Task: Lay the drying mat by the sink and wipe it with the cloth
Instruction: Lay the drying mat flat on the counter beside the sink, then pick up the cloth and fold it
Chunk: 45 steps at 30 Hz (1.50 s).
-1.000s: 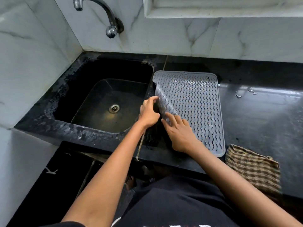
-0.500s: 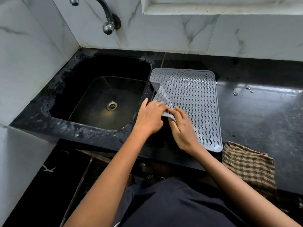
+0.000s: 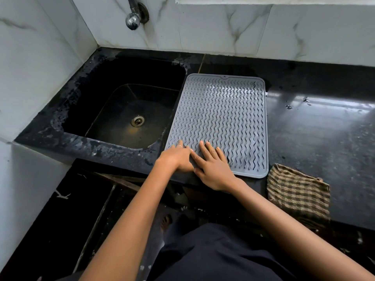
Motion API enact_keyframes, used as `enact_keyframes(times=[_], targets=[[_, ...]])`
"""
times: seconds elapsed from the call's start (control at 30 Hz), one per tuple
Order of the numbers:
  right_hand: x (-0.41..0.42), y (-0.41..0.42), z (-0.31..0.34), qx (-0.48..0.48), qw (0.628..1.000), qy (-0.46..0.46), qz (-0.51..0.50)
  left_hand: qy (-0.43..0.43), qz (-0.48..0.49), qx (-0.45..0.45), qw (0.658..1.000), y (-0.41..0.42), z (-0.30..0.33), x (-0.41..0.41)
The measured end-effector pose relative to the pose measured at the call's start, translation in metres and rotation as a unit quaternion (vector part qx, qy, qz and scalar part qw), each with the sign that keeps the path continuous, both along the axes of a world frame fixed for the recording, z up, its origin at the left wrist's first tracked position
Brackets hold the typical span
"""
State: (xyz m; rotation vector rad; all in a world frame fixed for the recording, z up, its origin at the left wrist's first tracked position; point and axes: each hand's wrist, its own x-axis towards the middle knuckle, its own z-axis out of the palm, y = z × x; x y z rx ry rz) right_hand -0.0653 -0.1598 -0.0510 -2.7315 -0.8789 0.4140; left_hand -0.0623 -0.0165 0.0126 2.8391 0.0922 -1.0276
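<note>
A grey ribbed drying mat (image 3: 223, 118) lies flat on the black counter, right beside the sink (image 3: 125, 110). My left hand (image 3: 176, 157) rests palm down on the mat's near left corner, fingers spread. My right hand (image 3: 213, 167) presses flat on the mat's near edge just beside it. A brown checked cloth (image 3: 298, 193) lies folded on the counter's front edge, to the right of the mat, untouched.
A metal tap (image 3: 133, 19) juts from the marble wall above the sink. The black counter (image 3: 324, 128) stretches to the right with a few water drops. Dark floor and my foot show below the counter's edge.
The mat's folded-over left part has been unrolled and now lies flat. Both hands have moved from gripping the fold to pressing flat on the near edge.
</note>
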Motion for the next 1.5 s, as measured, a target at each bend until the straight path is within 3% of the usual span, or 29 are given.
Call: enact_keyframes(times=[0.23, 0.37, 0.53, 0.7, 0.9, 1.03, 1.17, 1.33, 1.5], targets=[[-0.005, -0.002, 0.003, 0.01, 1.0, 0.018, -0.004, -0.034, 0.063, -0.052, 0.996, -0.009, -0.022, -0.03], [-0.005, 0.004, 0.03, -0.017, 0.994, 0.108, -0.012, -0.086, 0.071, -0.064, 0.992, -0.012, -0.022, -0.043], [-0.023, -0.014, 0.064, 0.037, 0.982, 0.181, 0.047, -0.076, 0.069, -0.061, 0.993, -0.019, -0.016, -0.06], [-0.029, -0.053, 0.084, 0.039, 0.984, 0.171, -0.003, -0.084, 0.081, -0.062, 0.991, -0.032, -0.019, -0.08], [-0.01, -0.126, 0.105, 0.003, 0.986, 0.134, -0.095, -0.258, 0.117, -0.191, 0.94, -0.092, -0.014, -0.087], [0.002, -0.176, 0.097, -0.053, 0.981, 0.116, -0.146, -0.205, 0.141, -0.257, 0.934, -0.145, -0.01, -0.081], [0.006, -0.217, 0.071, -0.127, 0.966, 0.12, -0.191, -0.164, 0.153, -0.22, 0.95, -0.186, -0.012, -0.07], [0.001, -0.243, 0.053, -0.077, 0.953, 0.135, -0.26, -0.16, 0.188, -0.153, 0.957, -0.227, -0.017, -0.064], [0.006, -0.245, 0.061, -0.082, 0.954, 0.202, -0.204, -0.1, 0.227, -0.178, 0.952, -0.235, -0.021, -0.063]])
